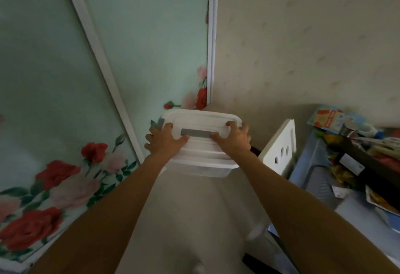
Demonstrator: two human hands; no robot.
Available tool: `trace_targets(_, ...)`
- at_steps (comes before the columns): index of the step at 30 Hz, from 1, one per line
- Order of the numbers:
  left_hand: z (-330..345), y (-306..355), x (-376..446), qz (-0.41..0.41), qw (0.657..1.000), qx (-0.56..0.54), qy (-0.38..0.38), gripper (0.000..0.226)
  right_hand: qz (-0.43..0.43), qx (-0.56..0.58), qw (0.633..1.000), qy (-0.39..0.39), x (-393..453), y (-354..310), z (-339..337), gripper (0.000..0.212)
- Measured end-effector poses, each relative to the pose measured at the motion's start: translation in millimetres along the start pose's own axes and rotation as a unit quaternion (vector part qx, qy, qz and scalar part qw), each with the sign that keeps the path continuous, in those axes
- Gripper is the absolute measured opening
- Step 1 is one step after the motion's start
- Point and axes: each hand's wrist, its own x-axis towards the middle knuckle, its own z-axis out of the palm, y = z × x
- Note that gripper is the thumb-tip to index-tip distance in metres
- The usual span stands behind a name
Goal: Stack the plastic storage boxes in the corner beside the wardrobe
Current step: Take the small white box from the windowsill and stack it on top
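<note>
A white translucent plastic storage box (201,156) with a white lid and grey clips sits in the corner between the wardrobe (134,61) and the beige wall. My left hand (165,141) presses on the lid's left side, fingers curled over the left edge. My right hand (232,138) rests on the lid's right side, fingers spread over the far rim and the grey clip. Whatever stands under the box is hidden by it and my arms.
The wardrobe's pale green sliding doors carry red and pink rose prints (65,178) and white frames. A white board with cut-out holes (281,146) leans at the right. Further right, a blue bin (318,165) and shelves hold cluttered packets and papers.
</note>
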Motion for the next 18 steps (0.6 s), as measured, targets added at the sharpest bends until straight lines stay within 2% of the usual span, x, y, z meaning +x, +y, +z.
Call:
trace_targets(5, 17, 21, 121, 0.004, 1.0, 0.006, -0.018, 0.074, 0.019, -0.002, 1.0, -0.014, 116, -19, 30, 0.069)
trace_targets(11, 32, 58, 250, 0.032, 0.999, 0.007, -0.037, 0.077, 0.037, 0.007, 0.999, 0.009, 228, -45, 44, 0.07)
trace_targets(18, 95, 95, 425, 0.091, 0.993, 0.004, -0.08, 0.078, 0.073, -0.014, 0.997, 0.026, 380, -47, 84, 0.076)
